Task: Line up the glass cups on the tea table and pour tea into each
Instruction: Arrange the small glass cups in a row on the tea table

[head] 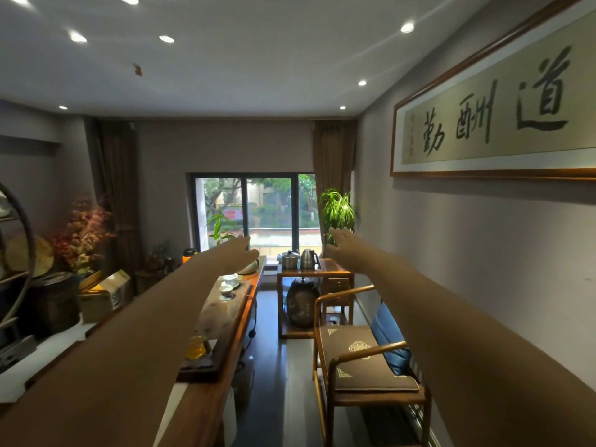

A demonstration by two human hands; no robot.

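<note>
We hold both arms straight out — left hand point(240, 250) and right hand point(340, 241) flat, fingers extended, gripping nothing. Below the left arm, a glass pitcher point(197, 346) of amber tea stands on the tea table point(206, 411); farther along sit white cups point(227, 285) — then kettles point(300, 259), then the window point(254, 209).

Glossy wooden tea table point(206, 401), shiny metal kettle point(308, 258), wooden chair point(325, 321).

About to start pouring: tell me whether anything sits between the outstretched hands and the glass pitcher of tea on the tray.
Nothing visible blocks it. Both hands, left and right, are held out in the air, empty; the glass pitcher stands on the tea tray below the left forearm.
</note>
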